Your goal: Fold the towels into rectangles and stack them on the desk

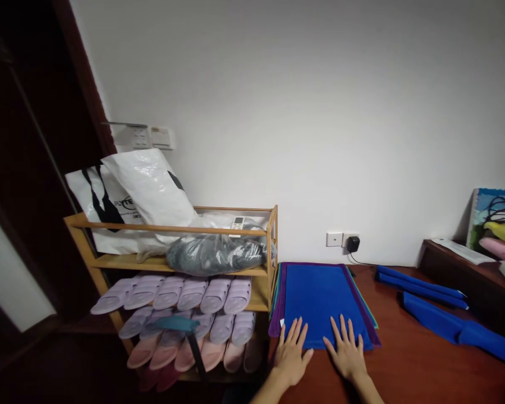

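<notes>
From the head camera I see my left hand (292,352) and right hand (345,350) both open, fingers spread flat on the near edge of the blue towel (320,300). It tops a stack of cloths at the left end of the red-brown table (408,365), its far edge near the wall. The wooden shoe rack (180,264) stands just beside the stack's left edge. To the right, bare tabletop lies before the rolled blue towels (437,311). The towel looks smooth, bright blue.

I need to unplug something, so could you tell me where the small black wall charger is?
The small black wall charger sits centre-right, plugged low on the white wall beside a white socket plate.
</notes>
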Action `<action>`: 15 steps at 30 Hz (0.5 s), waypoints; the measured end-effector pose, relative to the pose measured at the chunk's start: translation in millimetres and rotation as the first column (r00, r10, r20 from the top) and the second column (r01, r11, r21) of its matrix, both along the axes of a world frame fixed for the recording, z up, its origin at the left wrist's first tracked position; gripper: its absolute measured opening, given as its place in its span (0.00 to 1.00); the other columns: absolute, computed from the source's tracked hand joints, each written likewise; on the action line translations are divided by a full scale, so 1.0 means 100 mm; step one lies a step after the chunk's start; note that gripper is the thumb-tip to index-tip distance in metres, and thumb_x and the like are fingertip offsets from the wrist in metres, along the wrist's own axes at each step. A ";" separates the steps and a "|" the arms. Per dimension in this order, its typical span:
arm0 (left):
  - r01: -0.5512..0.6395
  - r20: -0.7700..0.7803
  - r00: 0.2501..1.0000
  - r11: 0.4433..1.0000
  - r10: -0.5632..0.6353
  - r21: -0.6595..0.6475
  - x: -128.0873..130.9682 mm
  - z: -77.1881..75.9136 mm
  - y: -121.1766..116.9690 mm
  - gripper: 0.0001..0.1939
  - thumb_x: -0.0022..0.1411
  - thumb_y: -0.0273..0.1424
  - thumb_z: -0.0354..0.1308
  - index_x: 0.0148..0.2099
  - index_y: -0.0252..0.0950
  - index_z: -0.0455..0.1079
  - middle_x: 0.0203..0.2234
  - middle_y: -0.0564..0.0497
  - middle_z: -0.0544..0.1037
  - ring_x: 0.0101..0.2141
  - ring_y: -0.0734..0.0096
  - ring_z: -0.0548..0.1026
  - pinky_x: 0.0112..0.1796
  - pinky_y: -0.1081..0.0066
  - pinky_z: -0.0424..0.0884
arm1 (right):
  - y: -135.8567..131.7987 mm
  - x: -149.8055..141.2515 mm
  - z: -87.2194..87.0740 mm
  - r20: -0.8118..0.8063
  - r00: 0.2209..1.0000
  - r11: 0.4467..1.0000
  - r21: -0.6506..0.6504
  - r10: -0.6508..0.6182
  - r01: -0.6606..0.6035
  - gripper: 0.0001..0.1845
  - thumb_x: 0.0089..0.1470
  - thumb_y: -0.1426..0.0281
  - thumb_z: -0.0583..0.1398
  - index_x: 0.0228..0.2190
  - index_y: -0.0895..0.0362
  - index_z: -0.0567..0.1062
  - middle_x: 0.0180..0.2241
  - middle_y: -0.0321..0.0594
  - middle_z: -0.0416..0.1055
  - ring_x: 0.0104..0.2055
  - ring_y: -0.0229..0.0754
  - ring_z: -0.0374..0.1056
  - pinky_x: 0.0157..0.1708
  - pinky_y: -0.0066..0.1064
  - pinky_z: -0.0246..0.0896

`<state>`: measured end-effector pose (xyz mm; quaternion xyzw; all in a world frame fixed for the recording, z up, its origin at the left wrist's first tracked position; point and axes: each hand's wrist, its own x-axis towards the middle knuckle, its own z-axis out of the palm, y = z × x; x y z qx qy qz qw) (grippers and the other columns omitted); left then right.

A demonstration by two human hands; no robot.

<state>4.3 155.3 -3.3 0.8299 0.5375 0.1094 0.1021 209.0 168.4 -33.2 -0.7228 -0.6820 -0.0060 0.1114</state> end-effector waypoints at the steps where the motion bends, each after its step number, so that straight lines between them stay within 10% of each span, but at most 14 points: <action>1: -0.034 -0.001 0.999 0.999 0.034 0.025 0.02 -0.04 -0.03 0.32 0.65 0.50 0.33 0.67 0.46 0.32 0.66 0.55 0.37 0.64 0.61 0.38 0.61 0.48 0.41 | -0.01 0.00 0.00 -0.011 1.000 1.000 0.001 0.008 -0.008 0.38 0.53 0.43 0.39 0.61 0.45 0.47 0.66 0.37 0.40 0.67 0.53 0.32 0.60 0.59 0.35; 7: -0.164 -0.020 0.986 0.980 0.168 0.109 0.06 -0.17 -0.27 0.31 0.66 0.47 0.33 0.66 0.44 0.31 0.66 0.54 0.39 0.64 0.61 0.41 0.61 0.49 0.44 | -0.21 0.20 -0.02 -0.031 0.997 0.995 0.070 0.071 -0.068 0.37 0.55 0.45 0.40 0.61 0.46 0.48 0.65 0.37 0.43 0.67 0.47 0.36 0.61 0.53 0.38; 15: -0.186 -0.053 0.980 0.975 0.194 0.118 0.08 -0.03 -0.34 0.31 0.66 0.47 0.34 0.67 0.44 0.35 0.66 0.55 0.40 0.64 0.61 0.42 0.61 0.50 0.45 | -0.52 1.20 -0.23 -0.007 0.999 0.999 0.000 -0.039 0.039 0.33 0.56 0.50 0.42 0.61 0.46 0.50 0.66 0.36 0.43 0.67 0.46 0.34 0.60 0.53 0.40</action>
